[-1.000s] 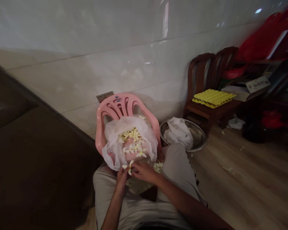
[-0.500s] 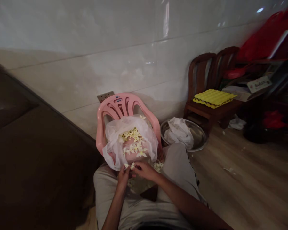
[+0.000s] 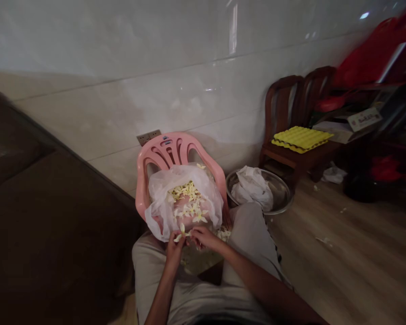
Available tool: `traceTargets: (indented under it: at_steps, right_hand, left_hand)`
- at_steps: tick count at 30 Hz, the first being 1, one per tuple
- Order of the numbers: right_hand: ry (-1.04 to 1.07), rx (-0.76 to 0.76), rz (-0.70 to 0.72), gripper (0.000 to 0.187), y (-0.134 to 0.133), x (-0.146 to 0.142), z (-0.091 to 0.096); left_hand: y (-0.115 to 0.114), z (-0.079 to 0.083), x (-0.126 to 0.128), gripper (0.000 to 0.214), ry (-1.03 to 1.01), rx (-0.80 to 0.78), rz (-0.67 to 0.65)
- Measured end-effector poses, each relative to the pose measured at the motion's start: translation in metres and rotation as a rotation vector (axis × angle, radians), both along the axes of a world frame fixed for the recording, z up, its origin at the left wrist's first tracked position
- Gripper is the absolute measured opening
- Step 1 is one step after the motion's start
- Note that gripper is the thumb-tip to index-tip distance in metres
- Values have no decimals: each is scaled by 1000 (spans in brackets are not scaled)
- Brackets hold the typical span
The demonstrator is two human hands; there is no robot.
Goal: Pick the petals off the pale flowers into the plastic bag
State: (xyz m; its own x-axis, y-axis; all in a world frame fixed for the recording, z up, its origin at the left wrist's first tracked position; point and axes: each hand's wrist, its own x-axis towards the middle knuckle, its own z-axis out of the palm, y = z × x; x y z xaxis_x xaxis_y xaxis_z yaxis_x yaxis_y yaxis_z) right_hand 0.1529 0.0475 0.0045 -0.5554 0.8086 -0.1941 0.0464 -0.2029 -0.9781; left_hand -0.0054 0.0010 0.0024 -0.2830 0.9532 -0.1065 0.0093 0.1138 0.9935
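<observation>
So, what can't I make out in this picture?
All in the head view:
- Underside of the flower: hidden by the left hand.
- Whether the right hand grips anything: too small.
- What lies under the white bundle in the basin: covered by it.
- Lettering on the box: blurred, too small.
- Red shape: blurred, cut off by the right edge.

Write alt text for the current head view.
A seated person's left hand holds a pale flower, the right hand close beside it. Ahead, more flowers lie in an open, translucent bag on a pink chair beside a metal basin.
</observation>
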Motion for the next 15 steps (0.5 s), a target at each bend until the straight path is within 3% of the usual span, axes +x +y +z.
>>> traceTargets:
  at_steps: [7, 15]
  right_hand:
    - [48, -237, 55, 21, -4, 11, 14]
    - [-23, -194, 78, 25, -3, 18, 10]
  left_hand:
    - [-12, 17, 14, 41, 170, 140, -24]
    - [-19, 29, 19, 45, 269, 145, -158]
